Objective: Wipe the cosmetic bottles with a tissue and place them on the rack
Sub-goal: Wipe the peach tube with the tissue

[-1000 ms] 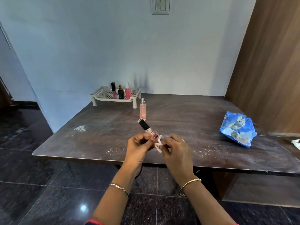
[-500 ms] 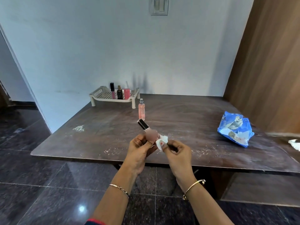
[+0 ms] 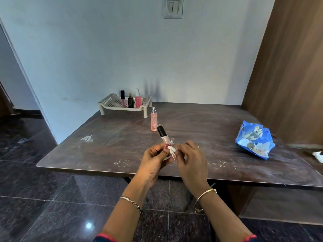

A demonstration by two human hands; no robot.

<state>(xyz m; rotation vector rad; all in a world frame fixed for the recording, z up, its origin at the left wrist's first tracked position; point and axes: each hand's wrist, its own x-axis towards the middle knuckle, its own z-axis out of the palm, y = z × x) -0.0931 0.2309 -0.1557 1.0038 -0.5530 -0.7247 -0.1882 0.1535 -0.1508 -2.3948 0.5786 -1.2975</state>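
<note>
Slim lip gloss tube [image 3: 163, 137] is held in the air over the near edge of the table [image 3: 104, 142]. Its long axis is steeply tilted, black cap end up, away and slightly left, lower end down toward the person. Left hand [image 3: 153, 157] grips the tube's lower half, fingers curled round it, thumb on the front, wrist angled up from lower left. Right hand [image 3: 191, 158] comes in from the right, back of hand to the camera, fingers curled and pinching a white tissue [image 3: 172, 149] against the tube's lower part; the exact fingertip contact is hidden. Thin bracelets on both wrists. Pink spray bottle [image 3: 154, 119] stands upright on the table just behind the tube's cap. The cream rack [image 3: 109, 104] sits at the far left corner, holding three upright bottles [image 3: 130, 100] side by side. Blue packet [image 3: 254, 139] lies well apart on the right. Wall switch [image 3: 173, 7] is above.
</note>
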